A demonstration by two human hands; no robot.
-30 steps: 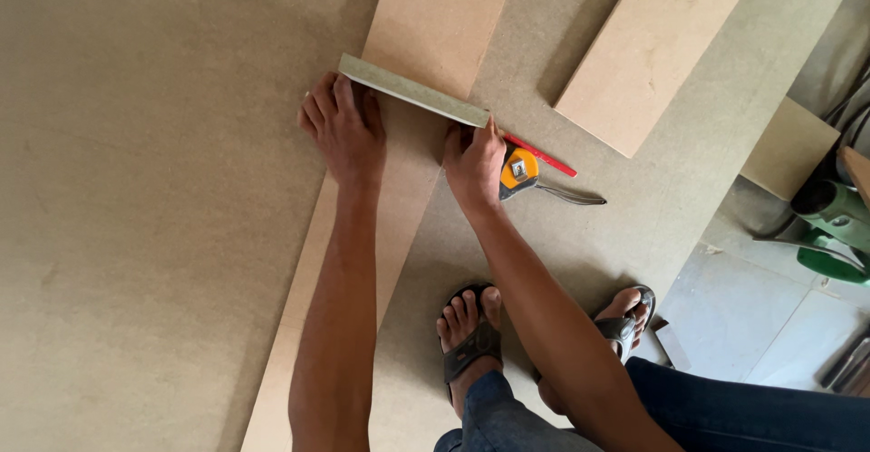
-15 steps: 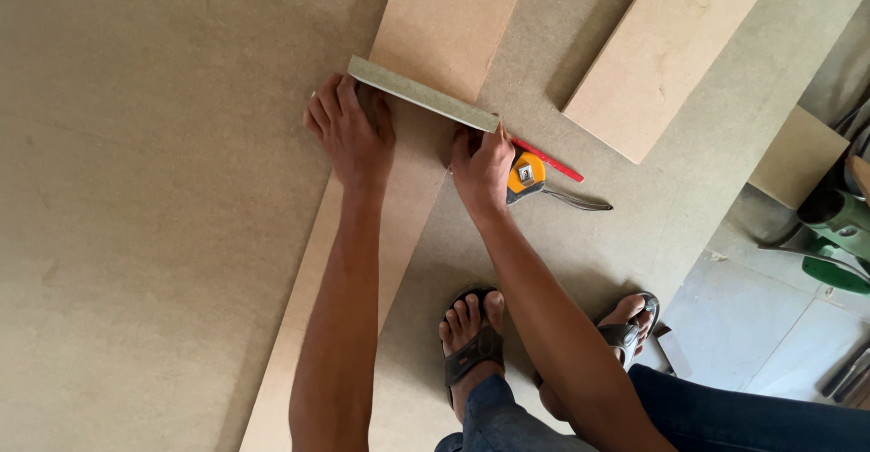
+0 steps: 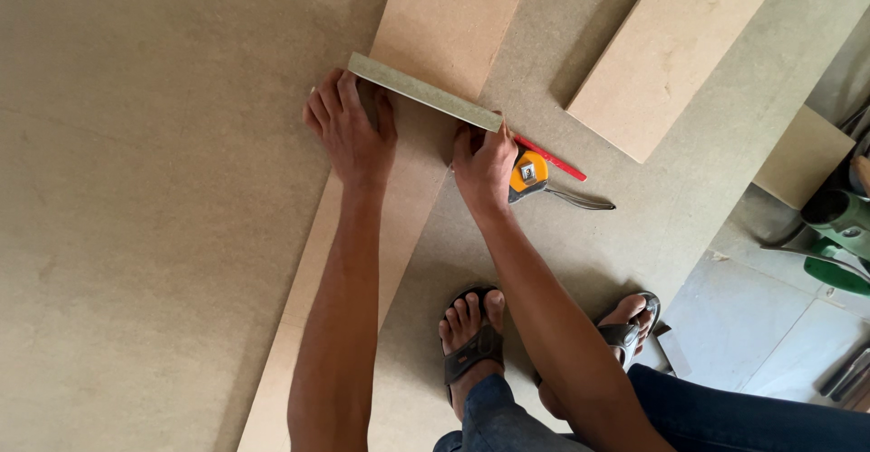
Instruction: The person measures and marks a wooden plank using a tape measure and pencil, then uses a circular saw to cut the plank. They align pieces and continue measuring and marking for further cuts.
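On the long fibreboard plank (image 3: 399, 198), a narrow greenish strip (image 3: 424, 91) lies crosswise. The left hand (image 3: 352, 130) presses beside it, fingers spread; the right hand (image 3: 482, 164) grips its end. Just beside lie a yellow tape measure (image 3: 528, 172) and red pencil (image 3: 551, 158).

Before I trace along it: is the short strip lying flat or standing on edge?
On edge: the short strip shows its thin face upward, across the long board.

Right hand (image 3: 483, 164) covers the near end of the red pencil (image 3: 553, 158) and part of the yellow tape measure (image 3: 528, 172) — grip not readable. Long board (image 3: 453, 17) runs off top and bottom edges. Green tool (image 3: 838, 221) cut by right edge — kind unclear. Left palm hidden vs. board.
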